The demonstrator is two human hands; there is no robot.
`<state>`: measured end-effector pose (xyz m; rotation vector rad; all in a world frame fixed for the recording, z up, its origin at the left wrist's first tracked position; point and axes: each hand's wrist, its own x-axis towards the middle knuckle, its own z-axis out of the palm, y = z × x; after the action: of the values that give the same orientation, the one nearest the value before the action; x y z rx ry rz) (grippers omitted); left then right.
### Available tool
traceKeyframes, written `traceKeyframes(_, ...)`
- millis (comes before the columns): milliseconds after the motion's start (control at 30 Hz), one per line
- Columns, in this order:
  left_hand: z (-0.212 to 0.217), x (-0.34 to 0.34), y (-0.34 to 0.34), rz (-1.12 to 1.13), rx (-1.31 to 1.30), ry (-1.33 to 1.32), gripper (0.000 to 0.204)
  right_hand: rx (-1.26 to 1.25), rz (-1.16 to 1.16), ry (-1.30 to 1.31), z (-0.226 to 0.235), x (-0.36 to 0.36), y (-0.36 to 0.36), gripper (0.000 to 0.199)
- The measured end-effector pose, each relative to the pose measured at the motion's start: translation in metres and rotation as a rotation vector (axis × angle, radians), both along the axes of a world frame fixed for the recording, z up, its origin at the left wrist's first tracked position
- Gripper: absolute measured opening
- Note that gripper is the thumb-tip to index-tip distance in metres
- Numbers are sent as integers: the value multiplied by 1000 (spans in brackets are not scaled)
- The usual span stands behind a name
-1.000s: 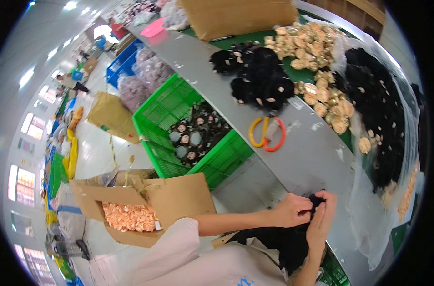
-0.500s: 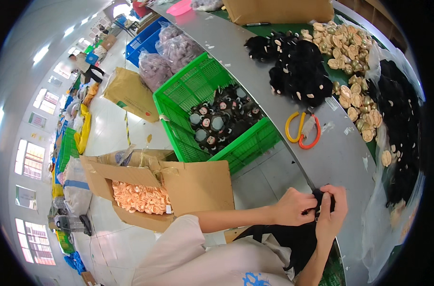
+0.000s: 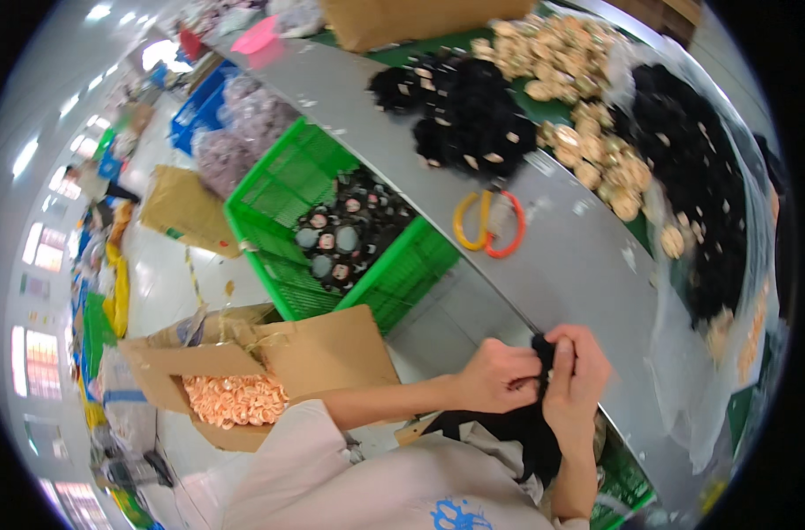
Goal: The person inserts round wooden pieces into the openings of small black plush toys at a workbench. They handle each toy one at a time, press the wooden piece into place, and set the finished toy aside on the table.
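Note:
A small black plush piece [image 3: 542, 351] is held between my two hands at the near edge of the grey table. My left hand [image 3: 500, 378] has its fingers curled in on the piece from the left. From the right, my right hand [image 3: 576, 375] is closed round it, thumb lying upward along it. The fingers cover most of the piece, so its full shape is hidden. Farther up the table lie scissors [image 3: 491, 223] with one yellow and one red-orange handle. Beyond them is a pile of black plush pieces [image 3: 473, 119] bearing small pale parts.
Gold and cream shell-like parts [image 3: 588, 146] lie beside a plastic bag of black plush pieces [image 3: 698, 194]. Left of the table, a green crate [image 3: 274, 190] contains dark dolls. An open cardboard box [image 3: 336, 353] with peach-coloured parts stands nearer. Another green crate [image 3: 628, 495] is below the table.
My view has shifted, so the table and crates sit farther left in the picture. Both hands still grip the black plush piece, the fingers slightly shifted on it.

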<state>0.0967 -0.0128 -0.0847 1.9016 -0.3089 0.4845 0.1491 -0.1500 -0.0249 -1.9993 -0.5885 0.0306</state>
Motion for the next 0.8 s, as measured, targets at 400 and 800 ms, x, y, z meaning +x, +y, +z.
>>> traceKeyframes(400,20,14,-7,-101,-56,160,14,169,-147,42,-8,6,-24,13)
traceKeyframes(800,5,29,-27,-177,149,21,14,130,-298,-130,-28,6,-39,16)
